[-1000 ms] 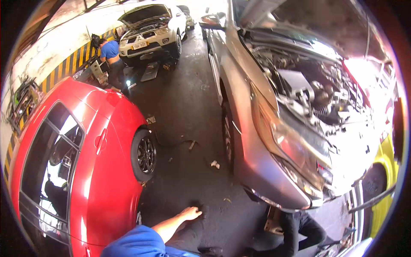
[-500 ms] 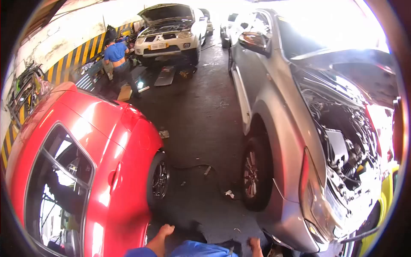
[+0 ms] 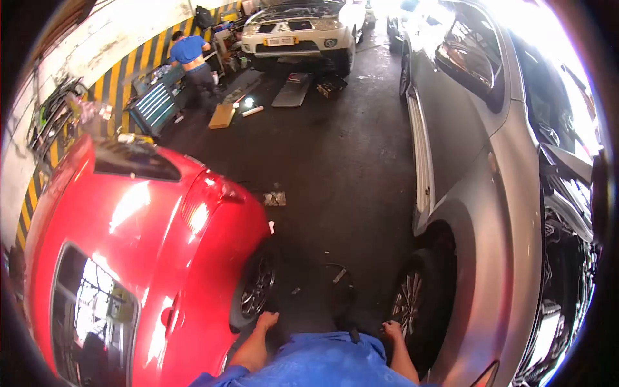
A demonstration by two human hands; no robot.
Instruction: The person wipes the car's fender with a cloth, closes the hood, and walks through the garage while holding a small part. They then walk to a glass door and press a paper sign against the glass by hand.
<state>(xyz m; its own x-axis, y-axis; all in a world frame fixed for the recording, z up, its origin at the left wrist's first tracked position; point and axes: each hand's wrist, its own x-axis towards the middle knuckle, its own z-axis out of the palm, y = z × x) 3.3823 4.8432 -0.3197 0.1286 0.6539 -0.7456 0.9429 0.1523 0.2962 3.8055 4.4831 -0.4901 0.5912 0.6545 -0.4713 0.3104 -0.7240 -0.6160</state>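
Observation:
My left hand (image 3: pixel 268 320) hangs low beside the rear wheel (image 3: pixel 258 287) of the red car (image 3: pixel 213 284), its fingers curled closed with nothing showing in them. On the other side, my right hand (image 3: pixel 391 329) is closed near the front wheel (image 3: pixel 409 300) of the grey pickup-like vehicle (image 3: pixel 477 155). A small dark patch shows at its fingers; I cannot tell what it is. Between the hands is the front of my blue shirt (image 3: pixel 322 361).
A dark floor lane runs between the vehicles, with a thin hose (image 3: pixel 348 277) and small scraps (image 3: pixel 275 198) on it. Farther ahead, a person in blue (image 3: pixel 187 51) stands by a tool cabinet (image 3: pixel 153 106). A white vehicle (image 3: pixel 293 39), creeper board (image 3: pixel 293 91) and cardboard piece (image 3: pixel 222 116) lie beyond.
I have moved forward along the lane and the view has turned left and down. Both hands now appear higher in view, and the grey vehicle's open engine bay has slid toward the right edge.

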